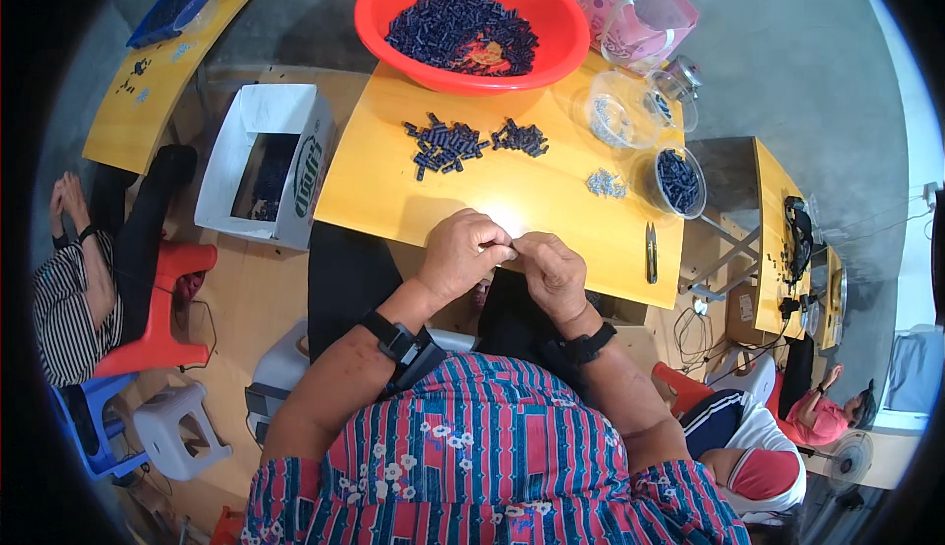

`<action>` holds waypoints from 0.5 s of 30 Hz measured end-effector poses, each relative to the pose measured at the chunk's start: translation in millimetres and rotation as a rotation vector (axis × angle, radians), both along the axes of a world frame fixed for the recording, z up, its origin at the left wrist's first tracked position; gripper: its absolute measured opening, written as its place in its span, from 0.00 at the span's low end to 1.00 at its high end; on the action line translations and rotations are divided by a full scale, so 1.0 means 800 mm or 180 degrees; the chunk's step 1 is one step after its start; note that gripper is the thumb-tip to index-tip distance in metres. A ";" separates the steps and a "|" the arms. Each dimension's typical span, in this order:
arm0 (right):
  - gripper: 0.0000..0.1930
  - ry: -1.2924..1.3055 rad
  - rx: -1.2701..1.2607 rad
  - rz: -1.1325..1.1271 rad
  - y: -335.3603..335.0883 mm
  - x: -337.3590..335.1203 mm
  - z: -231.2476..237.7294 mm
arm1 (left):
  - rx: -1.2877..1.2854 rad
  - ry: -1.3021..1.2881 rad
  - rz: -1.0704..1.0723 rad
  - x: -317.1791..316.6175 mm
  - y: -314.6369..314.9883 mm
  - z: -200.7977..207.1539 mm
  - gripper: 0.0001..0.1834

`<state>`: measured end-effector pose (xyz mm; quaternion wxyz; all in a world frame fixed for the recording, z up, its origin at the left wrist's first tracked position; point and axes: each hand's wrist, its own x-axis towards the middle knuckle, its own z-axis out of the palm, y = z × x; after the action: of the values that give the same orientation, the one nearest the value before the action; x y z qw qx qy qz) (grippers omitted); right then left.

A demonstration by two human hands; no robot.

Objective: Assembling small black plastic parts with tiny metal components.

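At the near edge of the yellow table (379, 191), my left hand (461, 255) and my right hand (551, 271) meet fingertip to fingertip. Both are closed in a pinch around a small dark piece (511, 246), mostly hidden by the fingers. Beyond them lie a larger pile of short dark-blue cylindrical pieces (445, 144) and a smaller pile (520, 137). To the right are a little heap of small silvery parts (605, 184) and a pair of thread snips (652, 253) lying on the tabletop.
A big red basin (369, 8) of dark pieces stands at the far side. Clear plastic tubs (622, 102), a round tub of dark pieces (679, 182) and a pink bag (630, 13) line the right. A white box (221, 176) sits left of the table. Other people sit at both sides.
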<state>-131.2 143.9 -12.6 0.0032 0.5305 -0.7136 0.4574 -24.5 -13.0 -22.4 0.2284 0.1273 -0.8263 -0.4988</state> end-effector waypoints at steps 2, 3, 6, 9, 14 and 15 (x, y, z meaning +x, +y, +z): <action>0.12 -0.0110 0.0004 0.0006 -0.003 -0.004 0.009 | 0.0035 0.0048 0.0016 -0.004 0.000 0.000 0.05; 0.11 -0.0228 0.0015 0.0024 -0.004 -0.007 0.012 | 0.0077 0.0088 0.0045 -0.006 0.001 0.000 0.05; 0.09 -0.0307 0.0181 0.0126 -0.008 -0.029 0.021 | 0.0134 -0.0001 0.0259 -0.008 0.006 0.005 0.05; 0.09 -0.0353 0.0209 -0.0590 -0.024 -0.058 0.030 | -0.0125 -0.0074 0.0266 -0.008 0.005 0.005 0.04; 0.09 -0.0103 0.0439 -0.0955 -0.057 -0.114 0.033 | -0.0213 -0.0163 0.0177 -0.011 0.000 0.009 0.04; 0.09 0.0125 0.0467 -0.0921 -0.064 -0.123 0.031 | -0.0249 -0.0168 0.0139 -0.012 -0.002 0.009 0.04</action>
<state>-229.4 92.5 12.0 0.0443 0.4299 -0.8139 0.3884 -33.7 -14.2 -15.1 0.2223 0.1494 -0.8480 -0.4574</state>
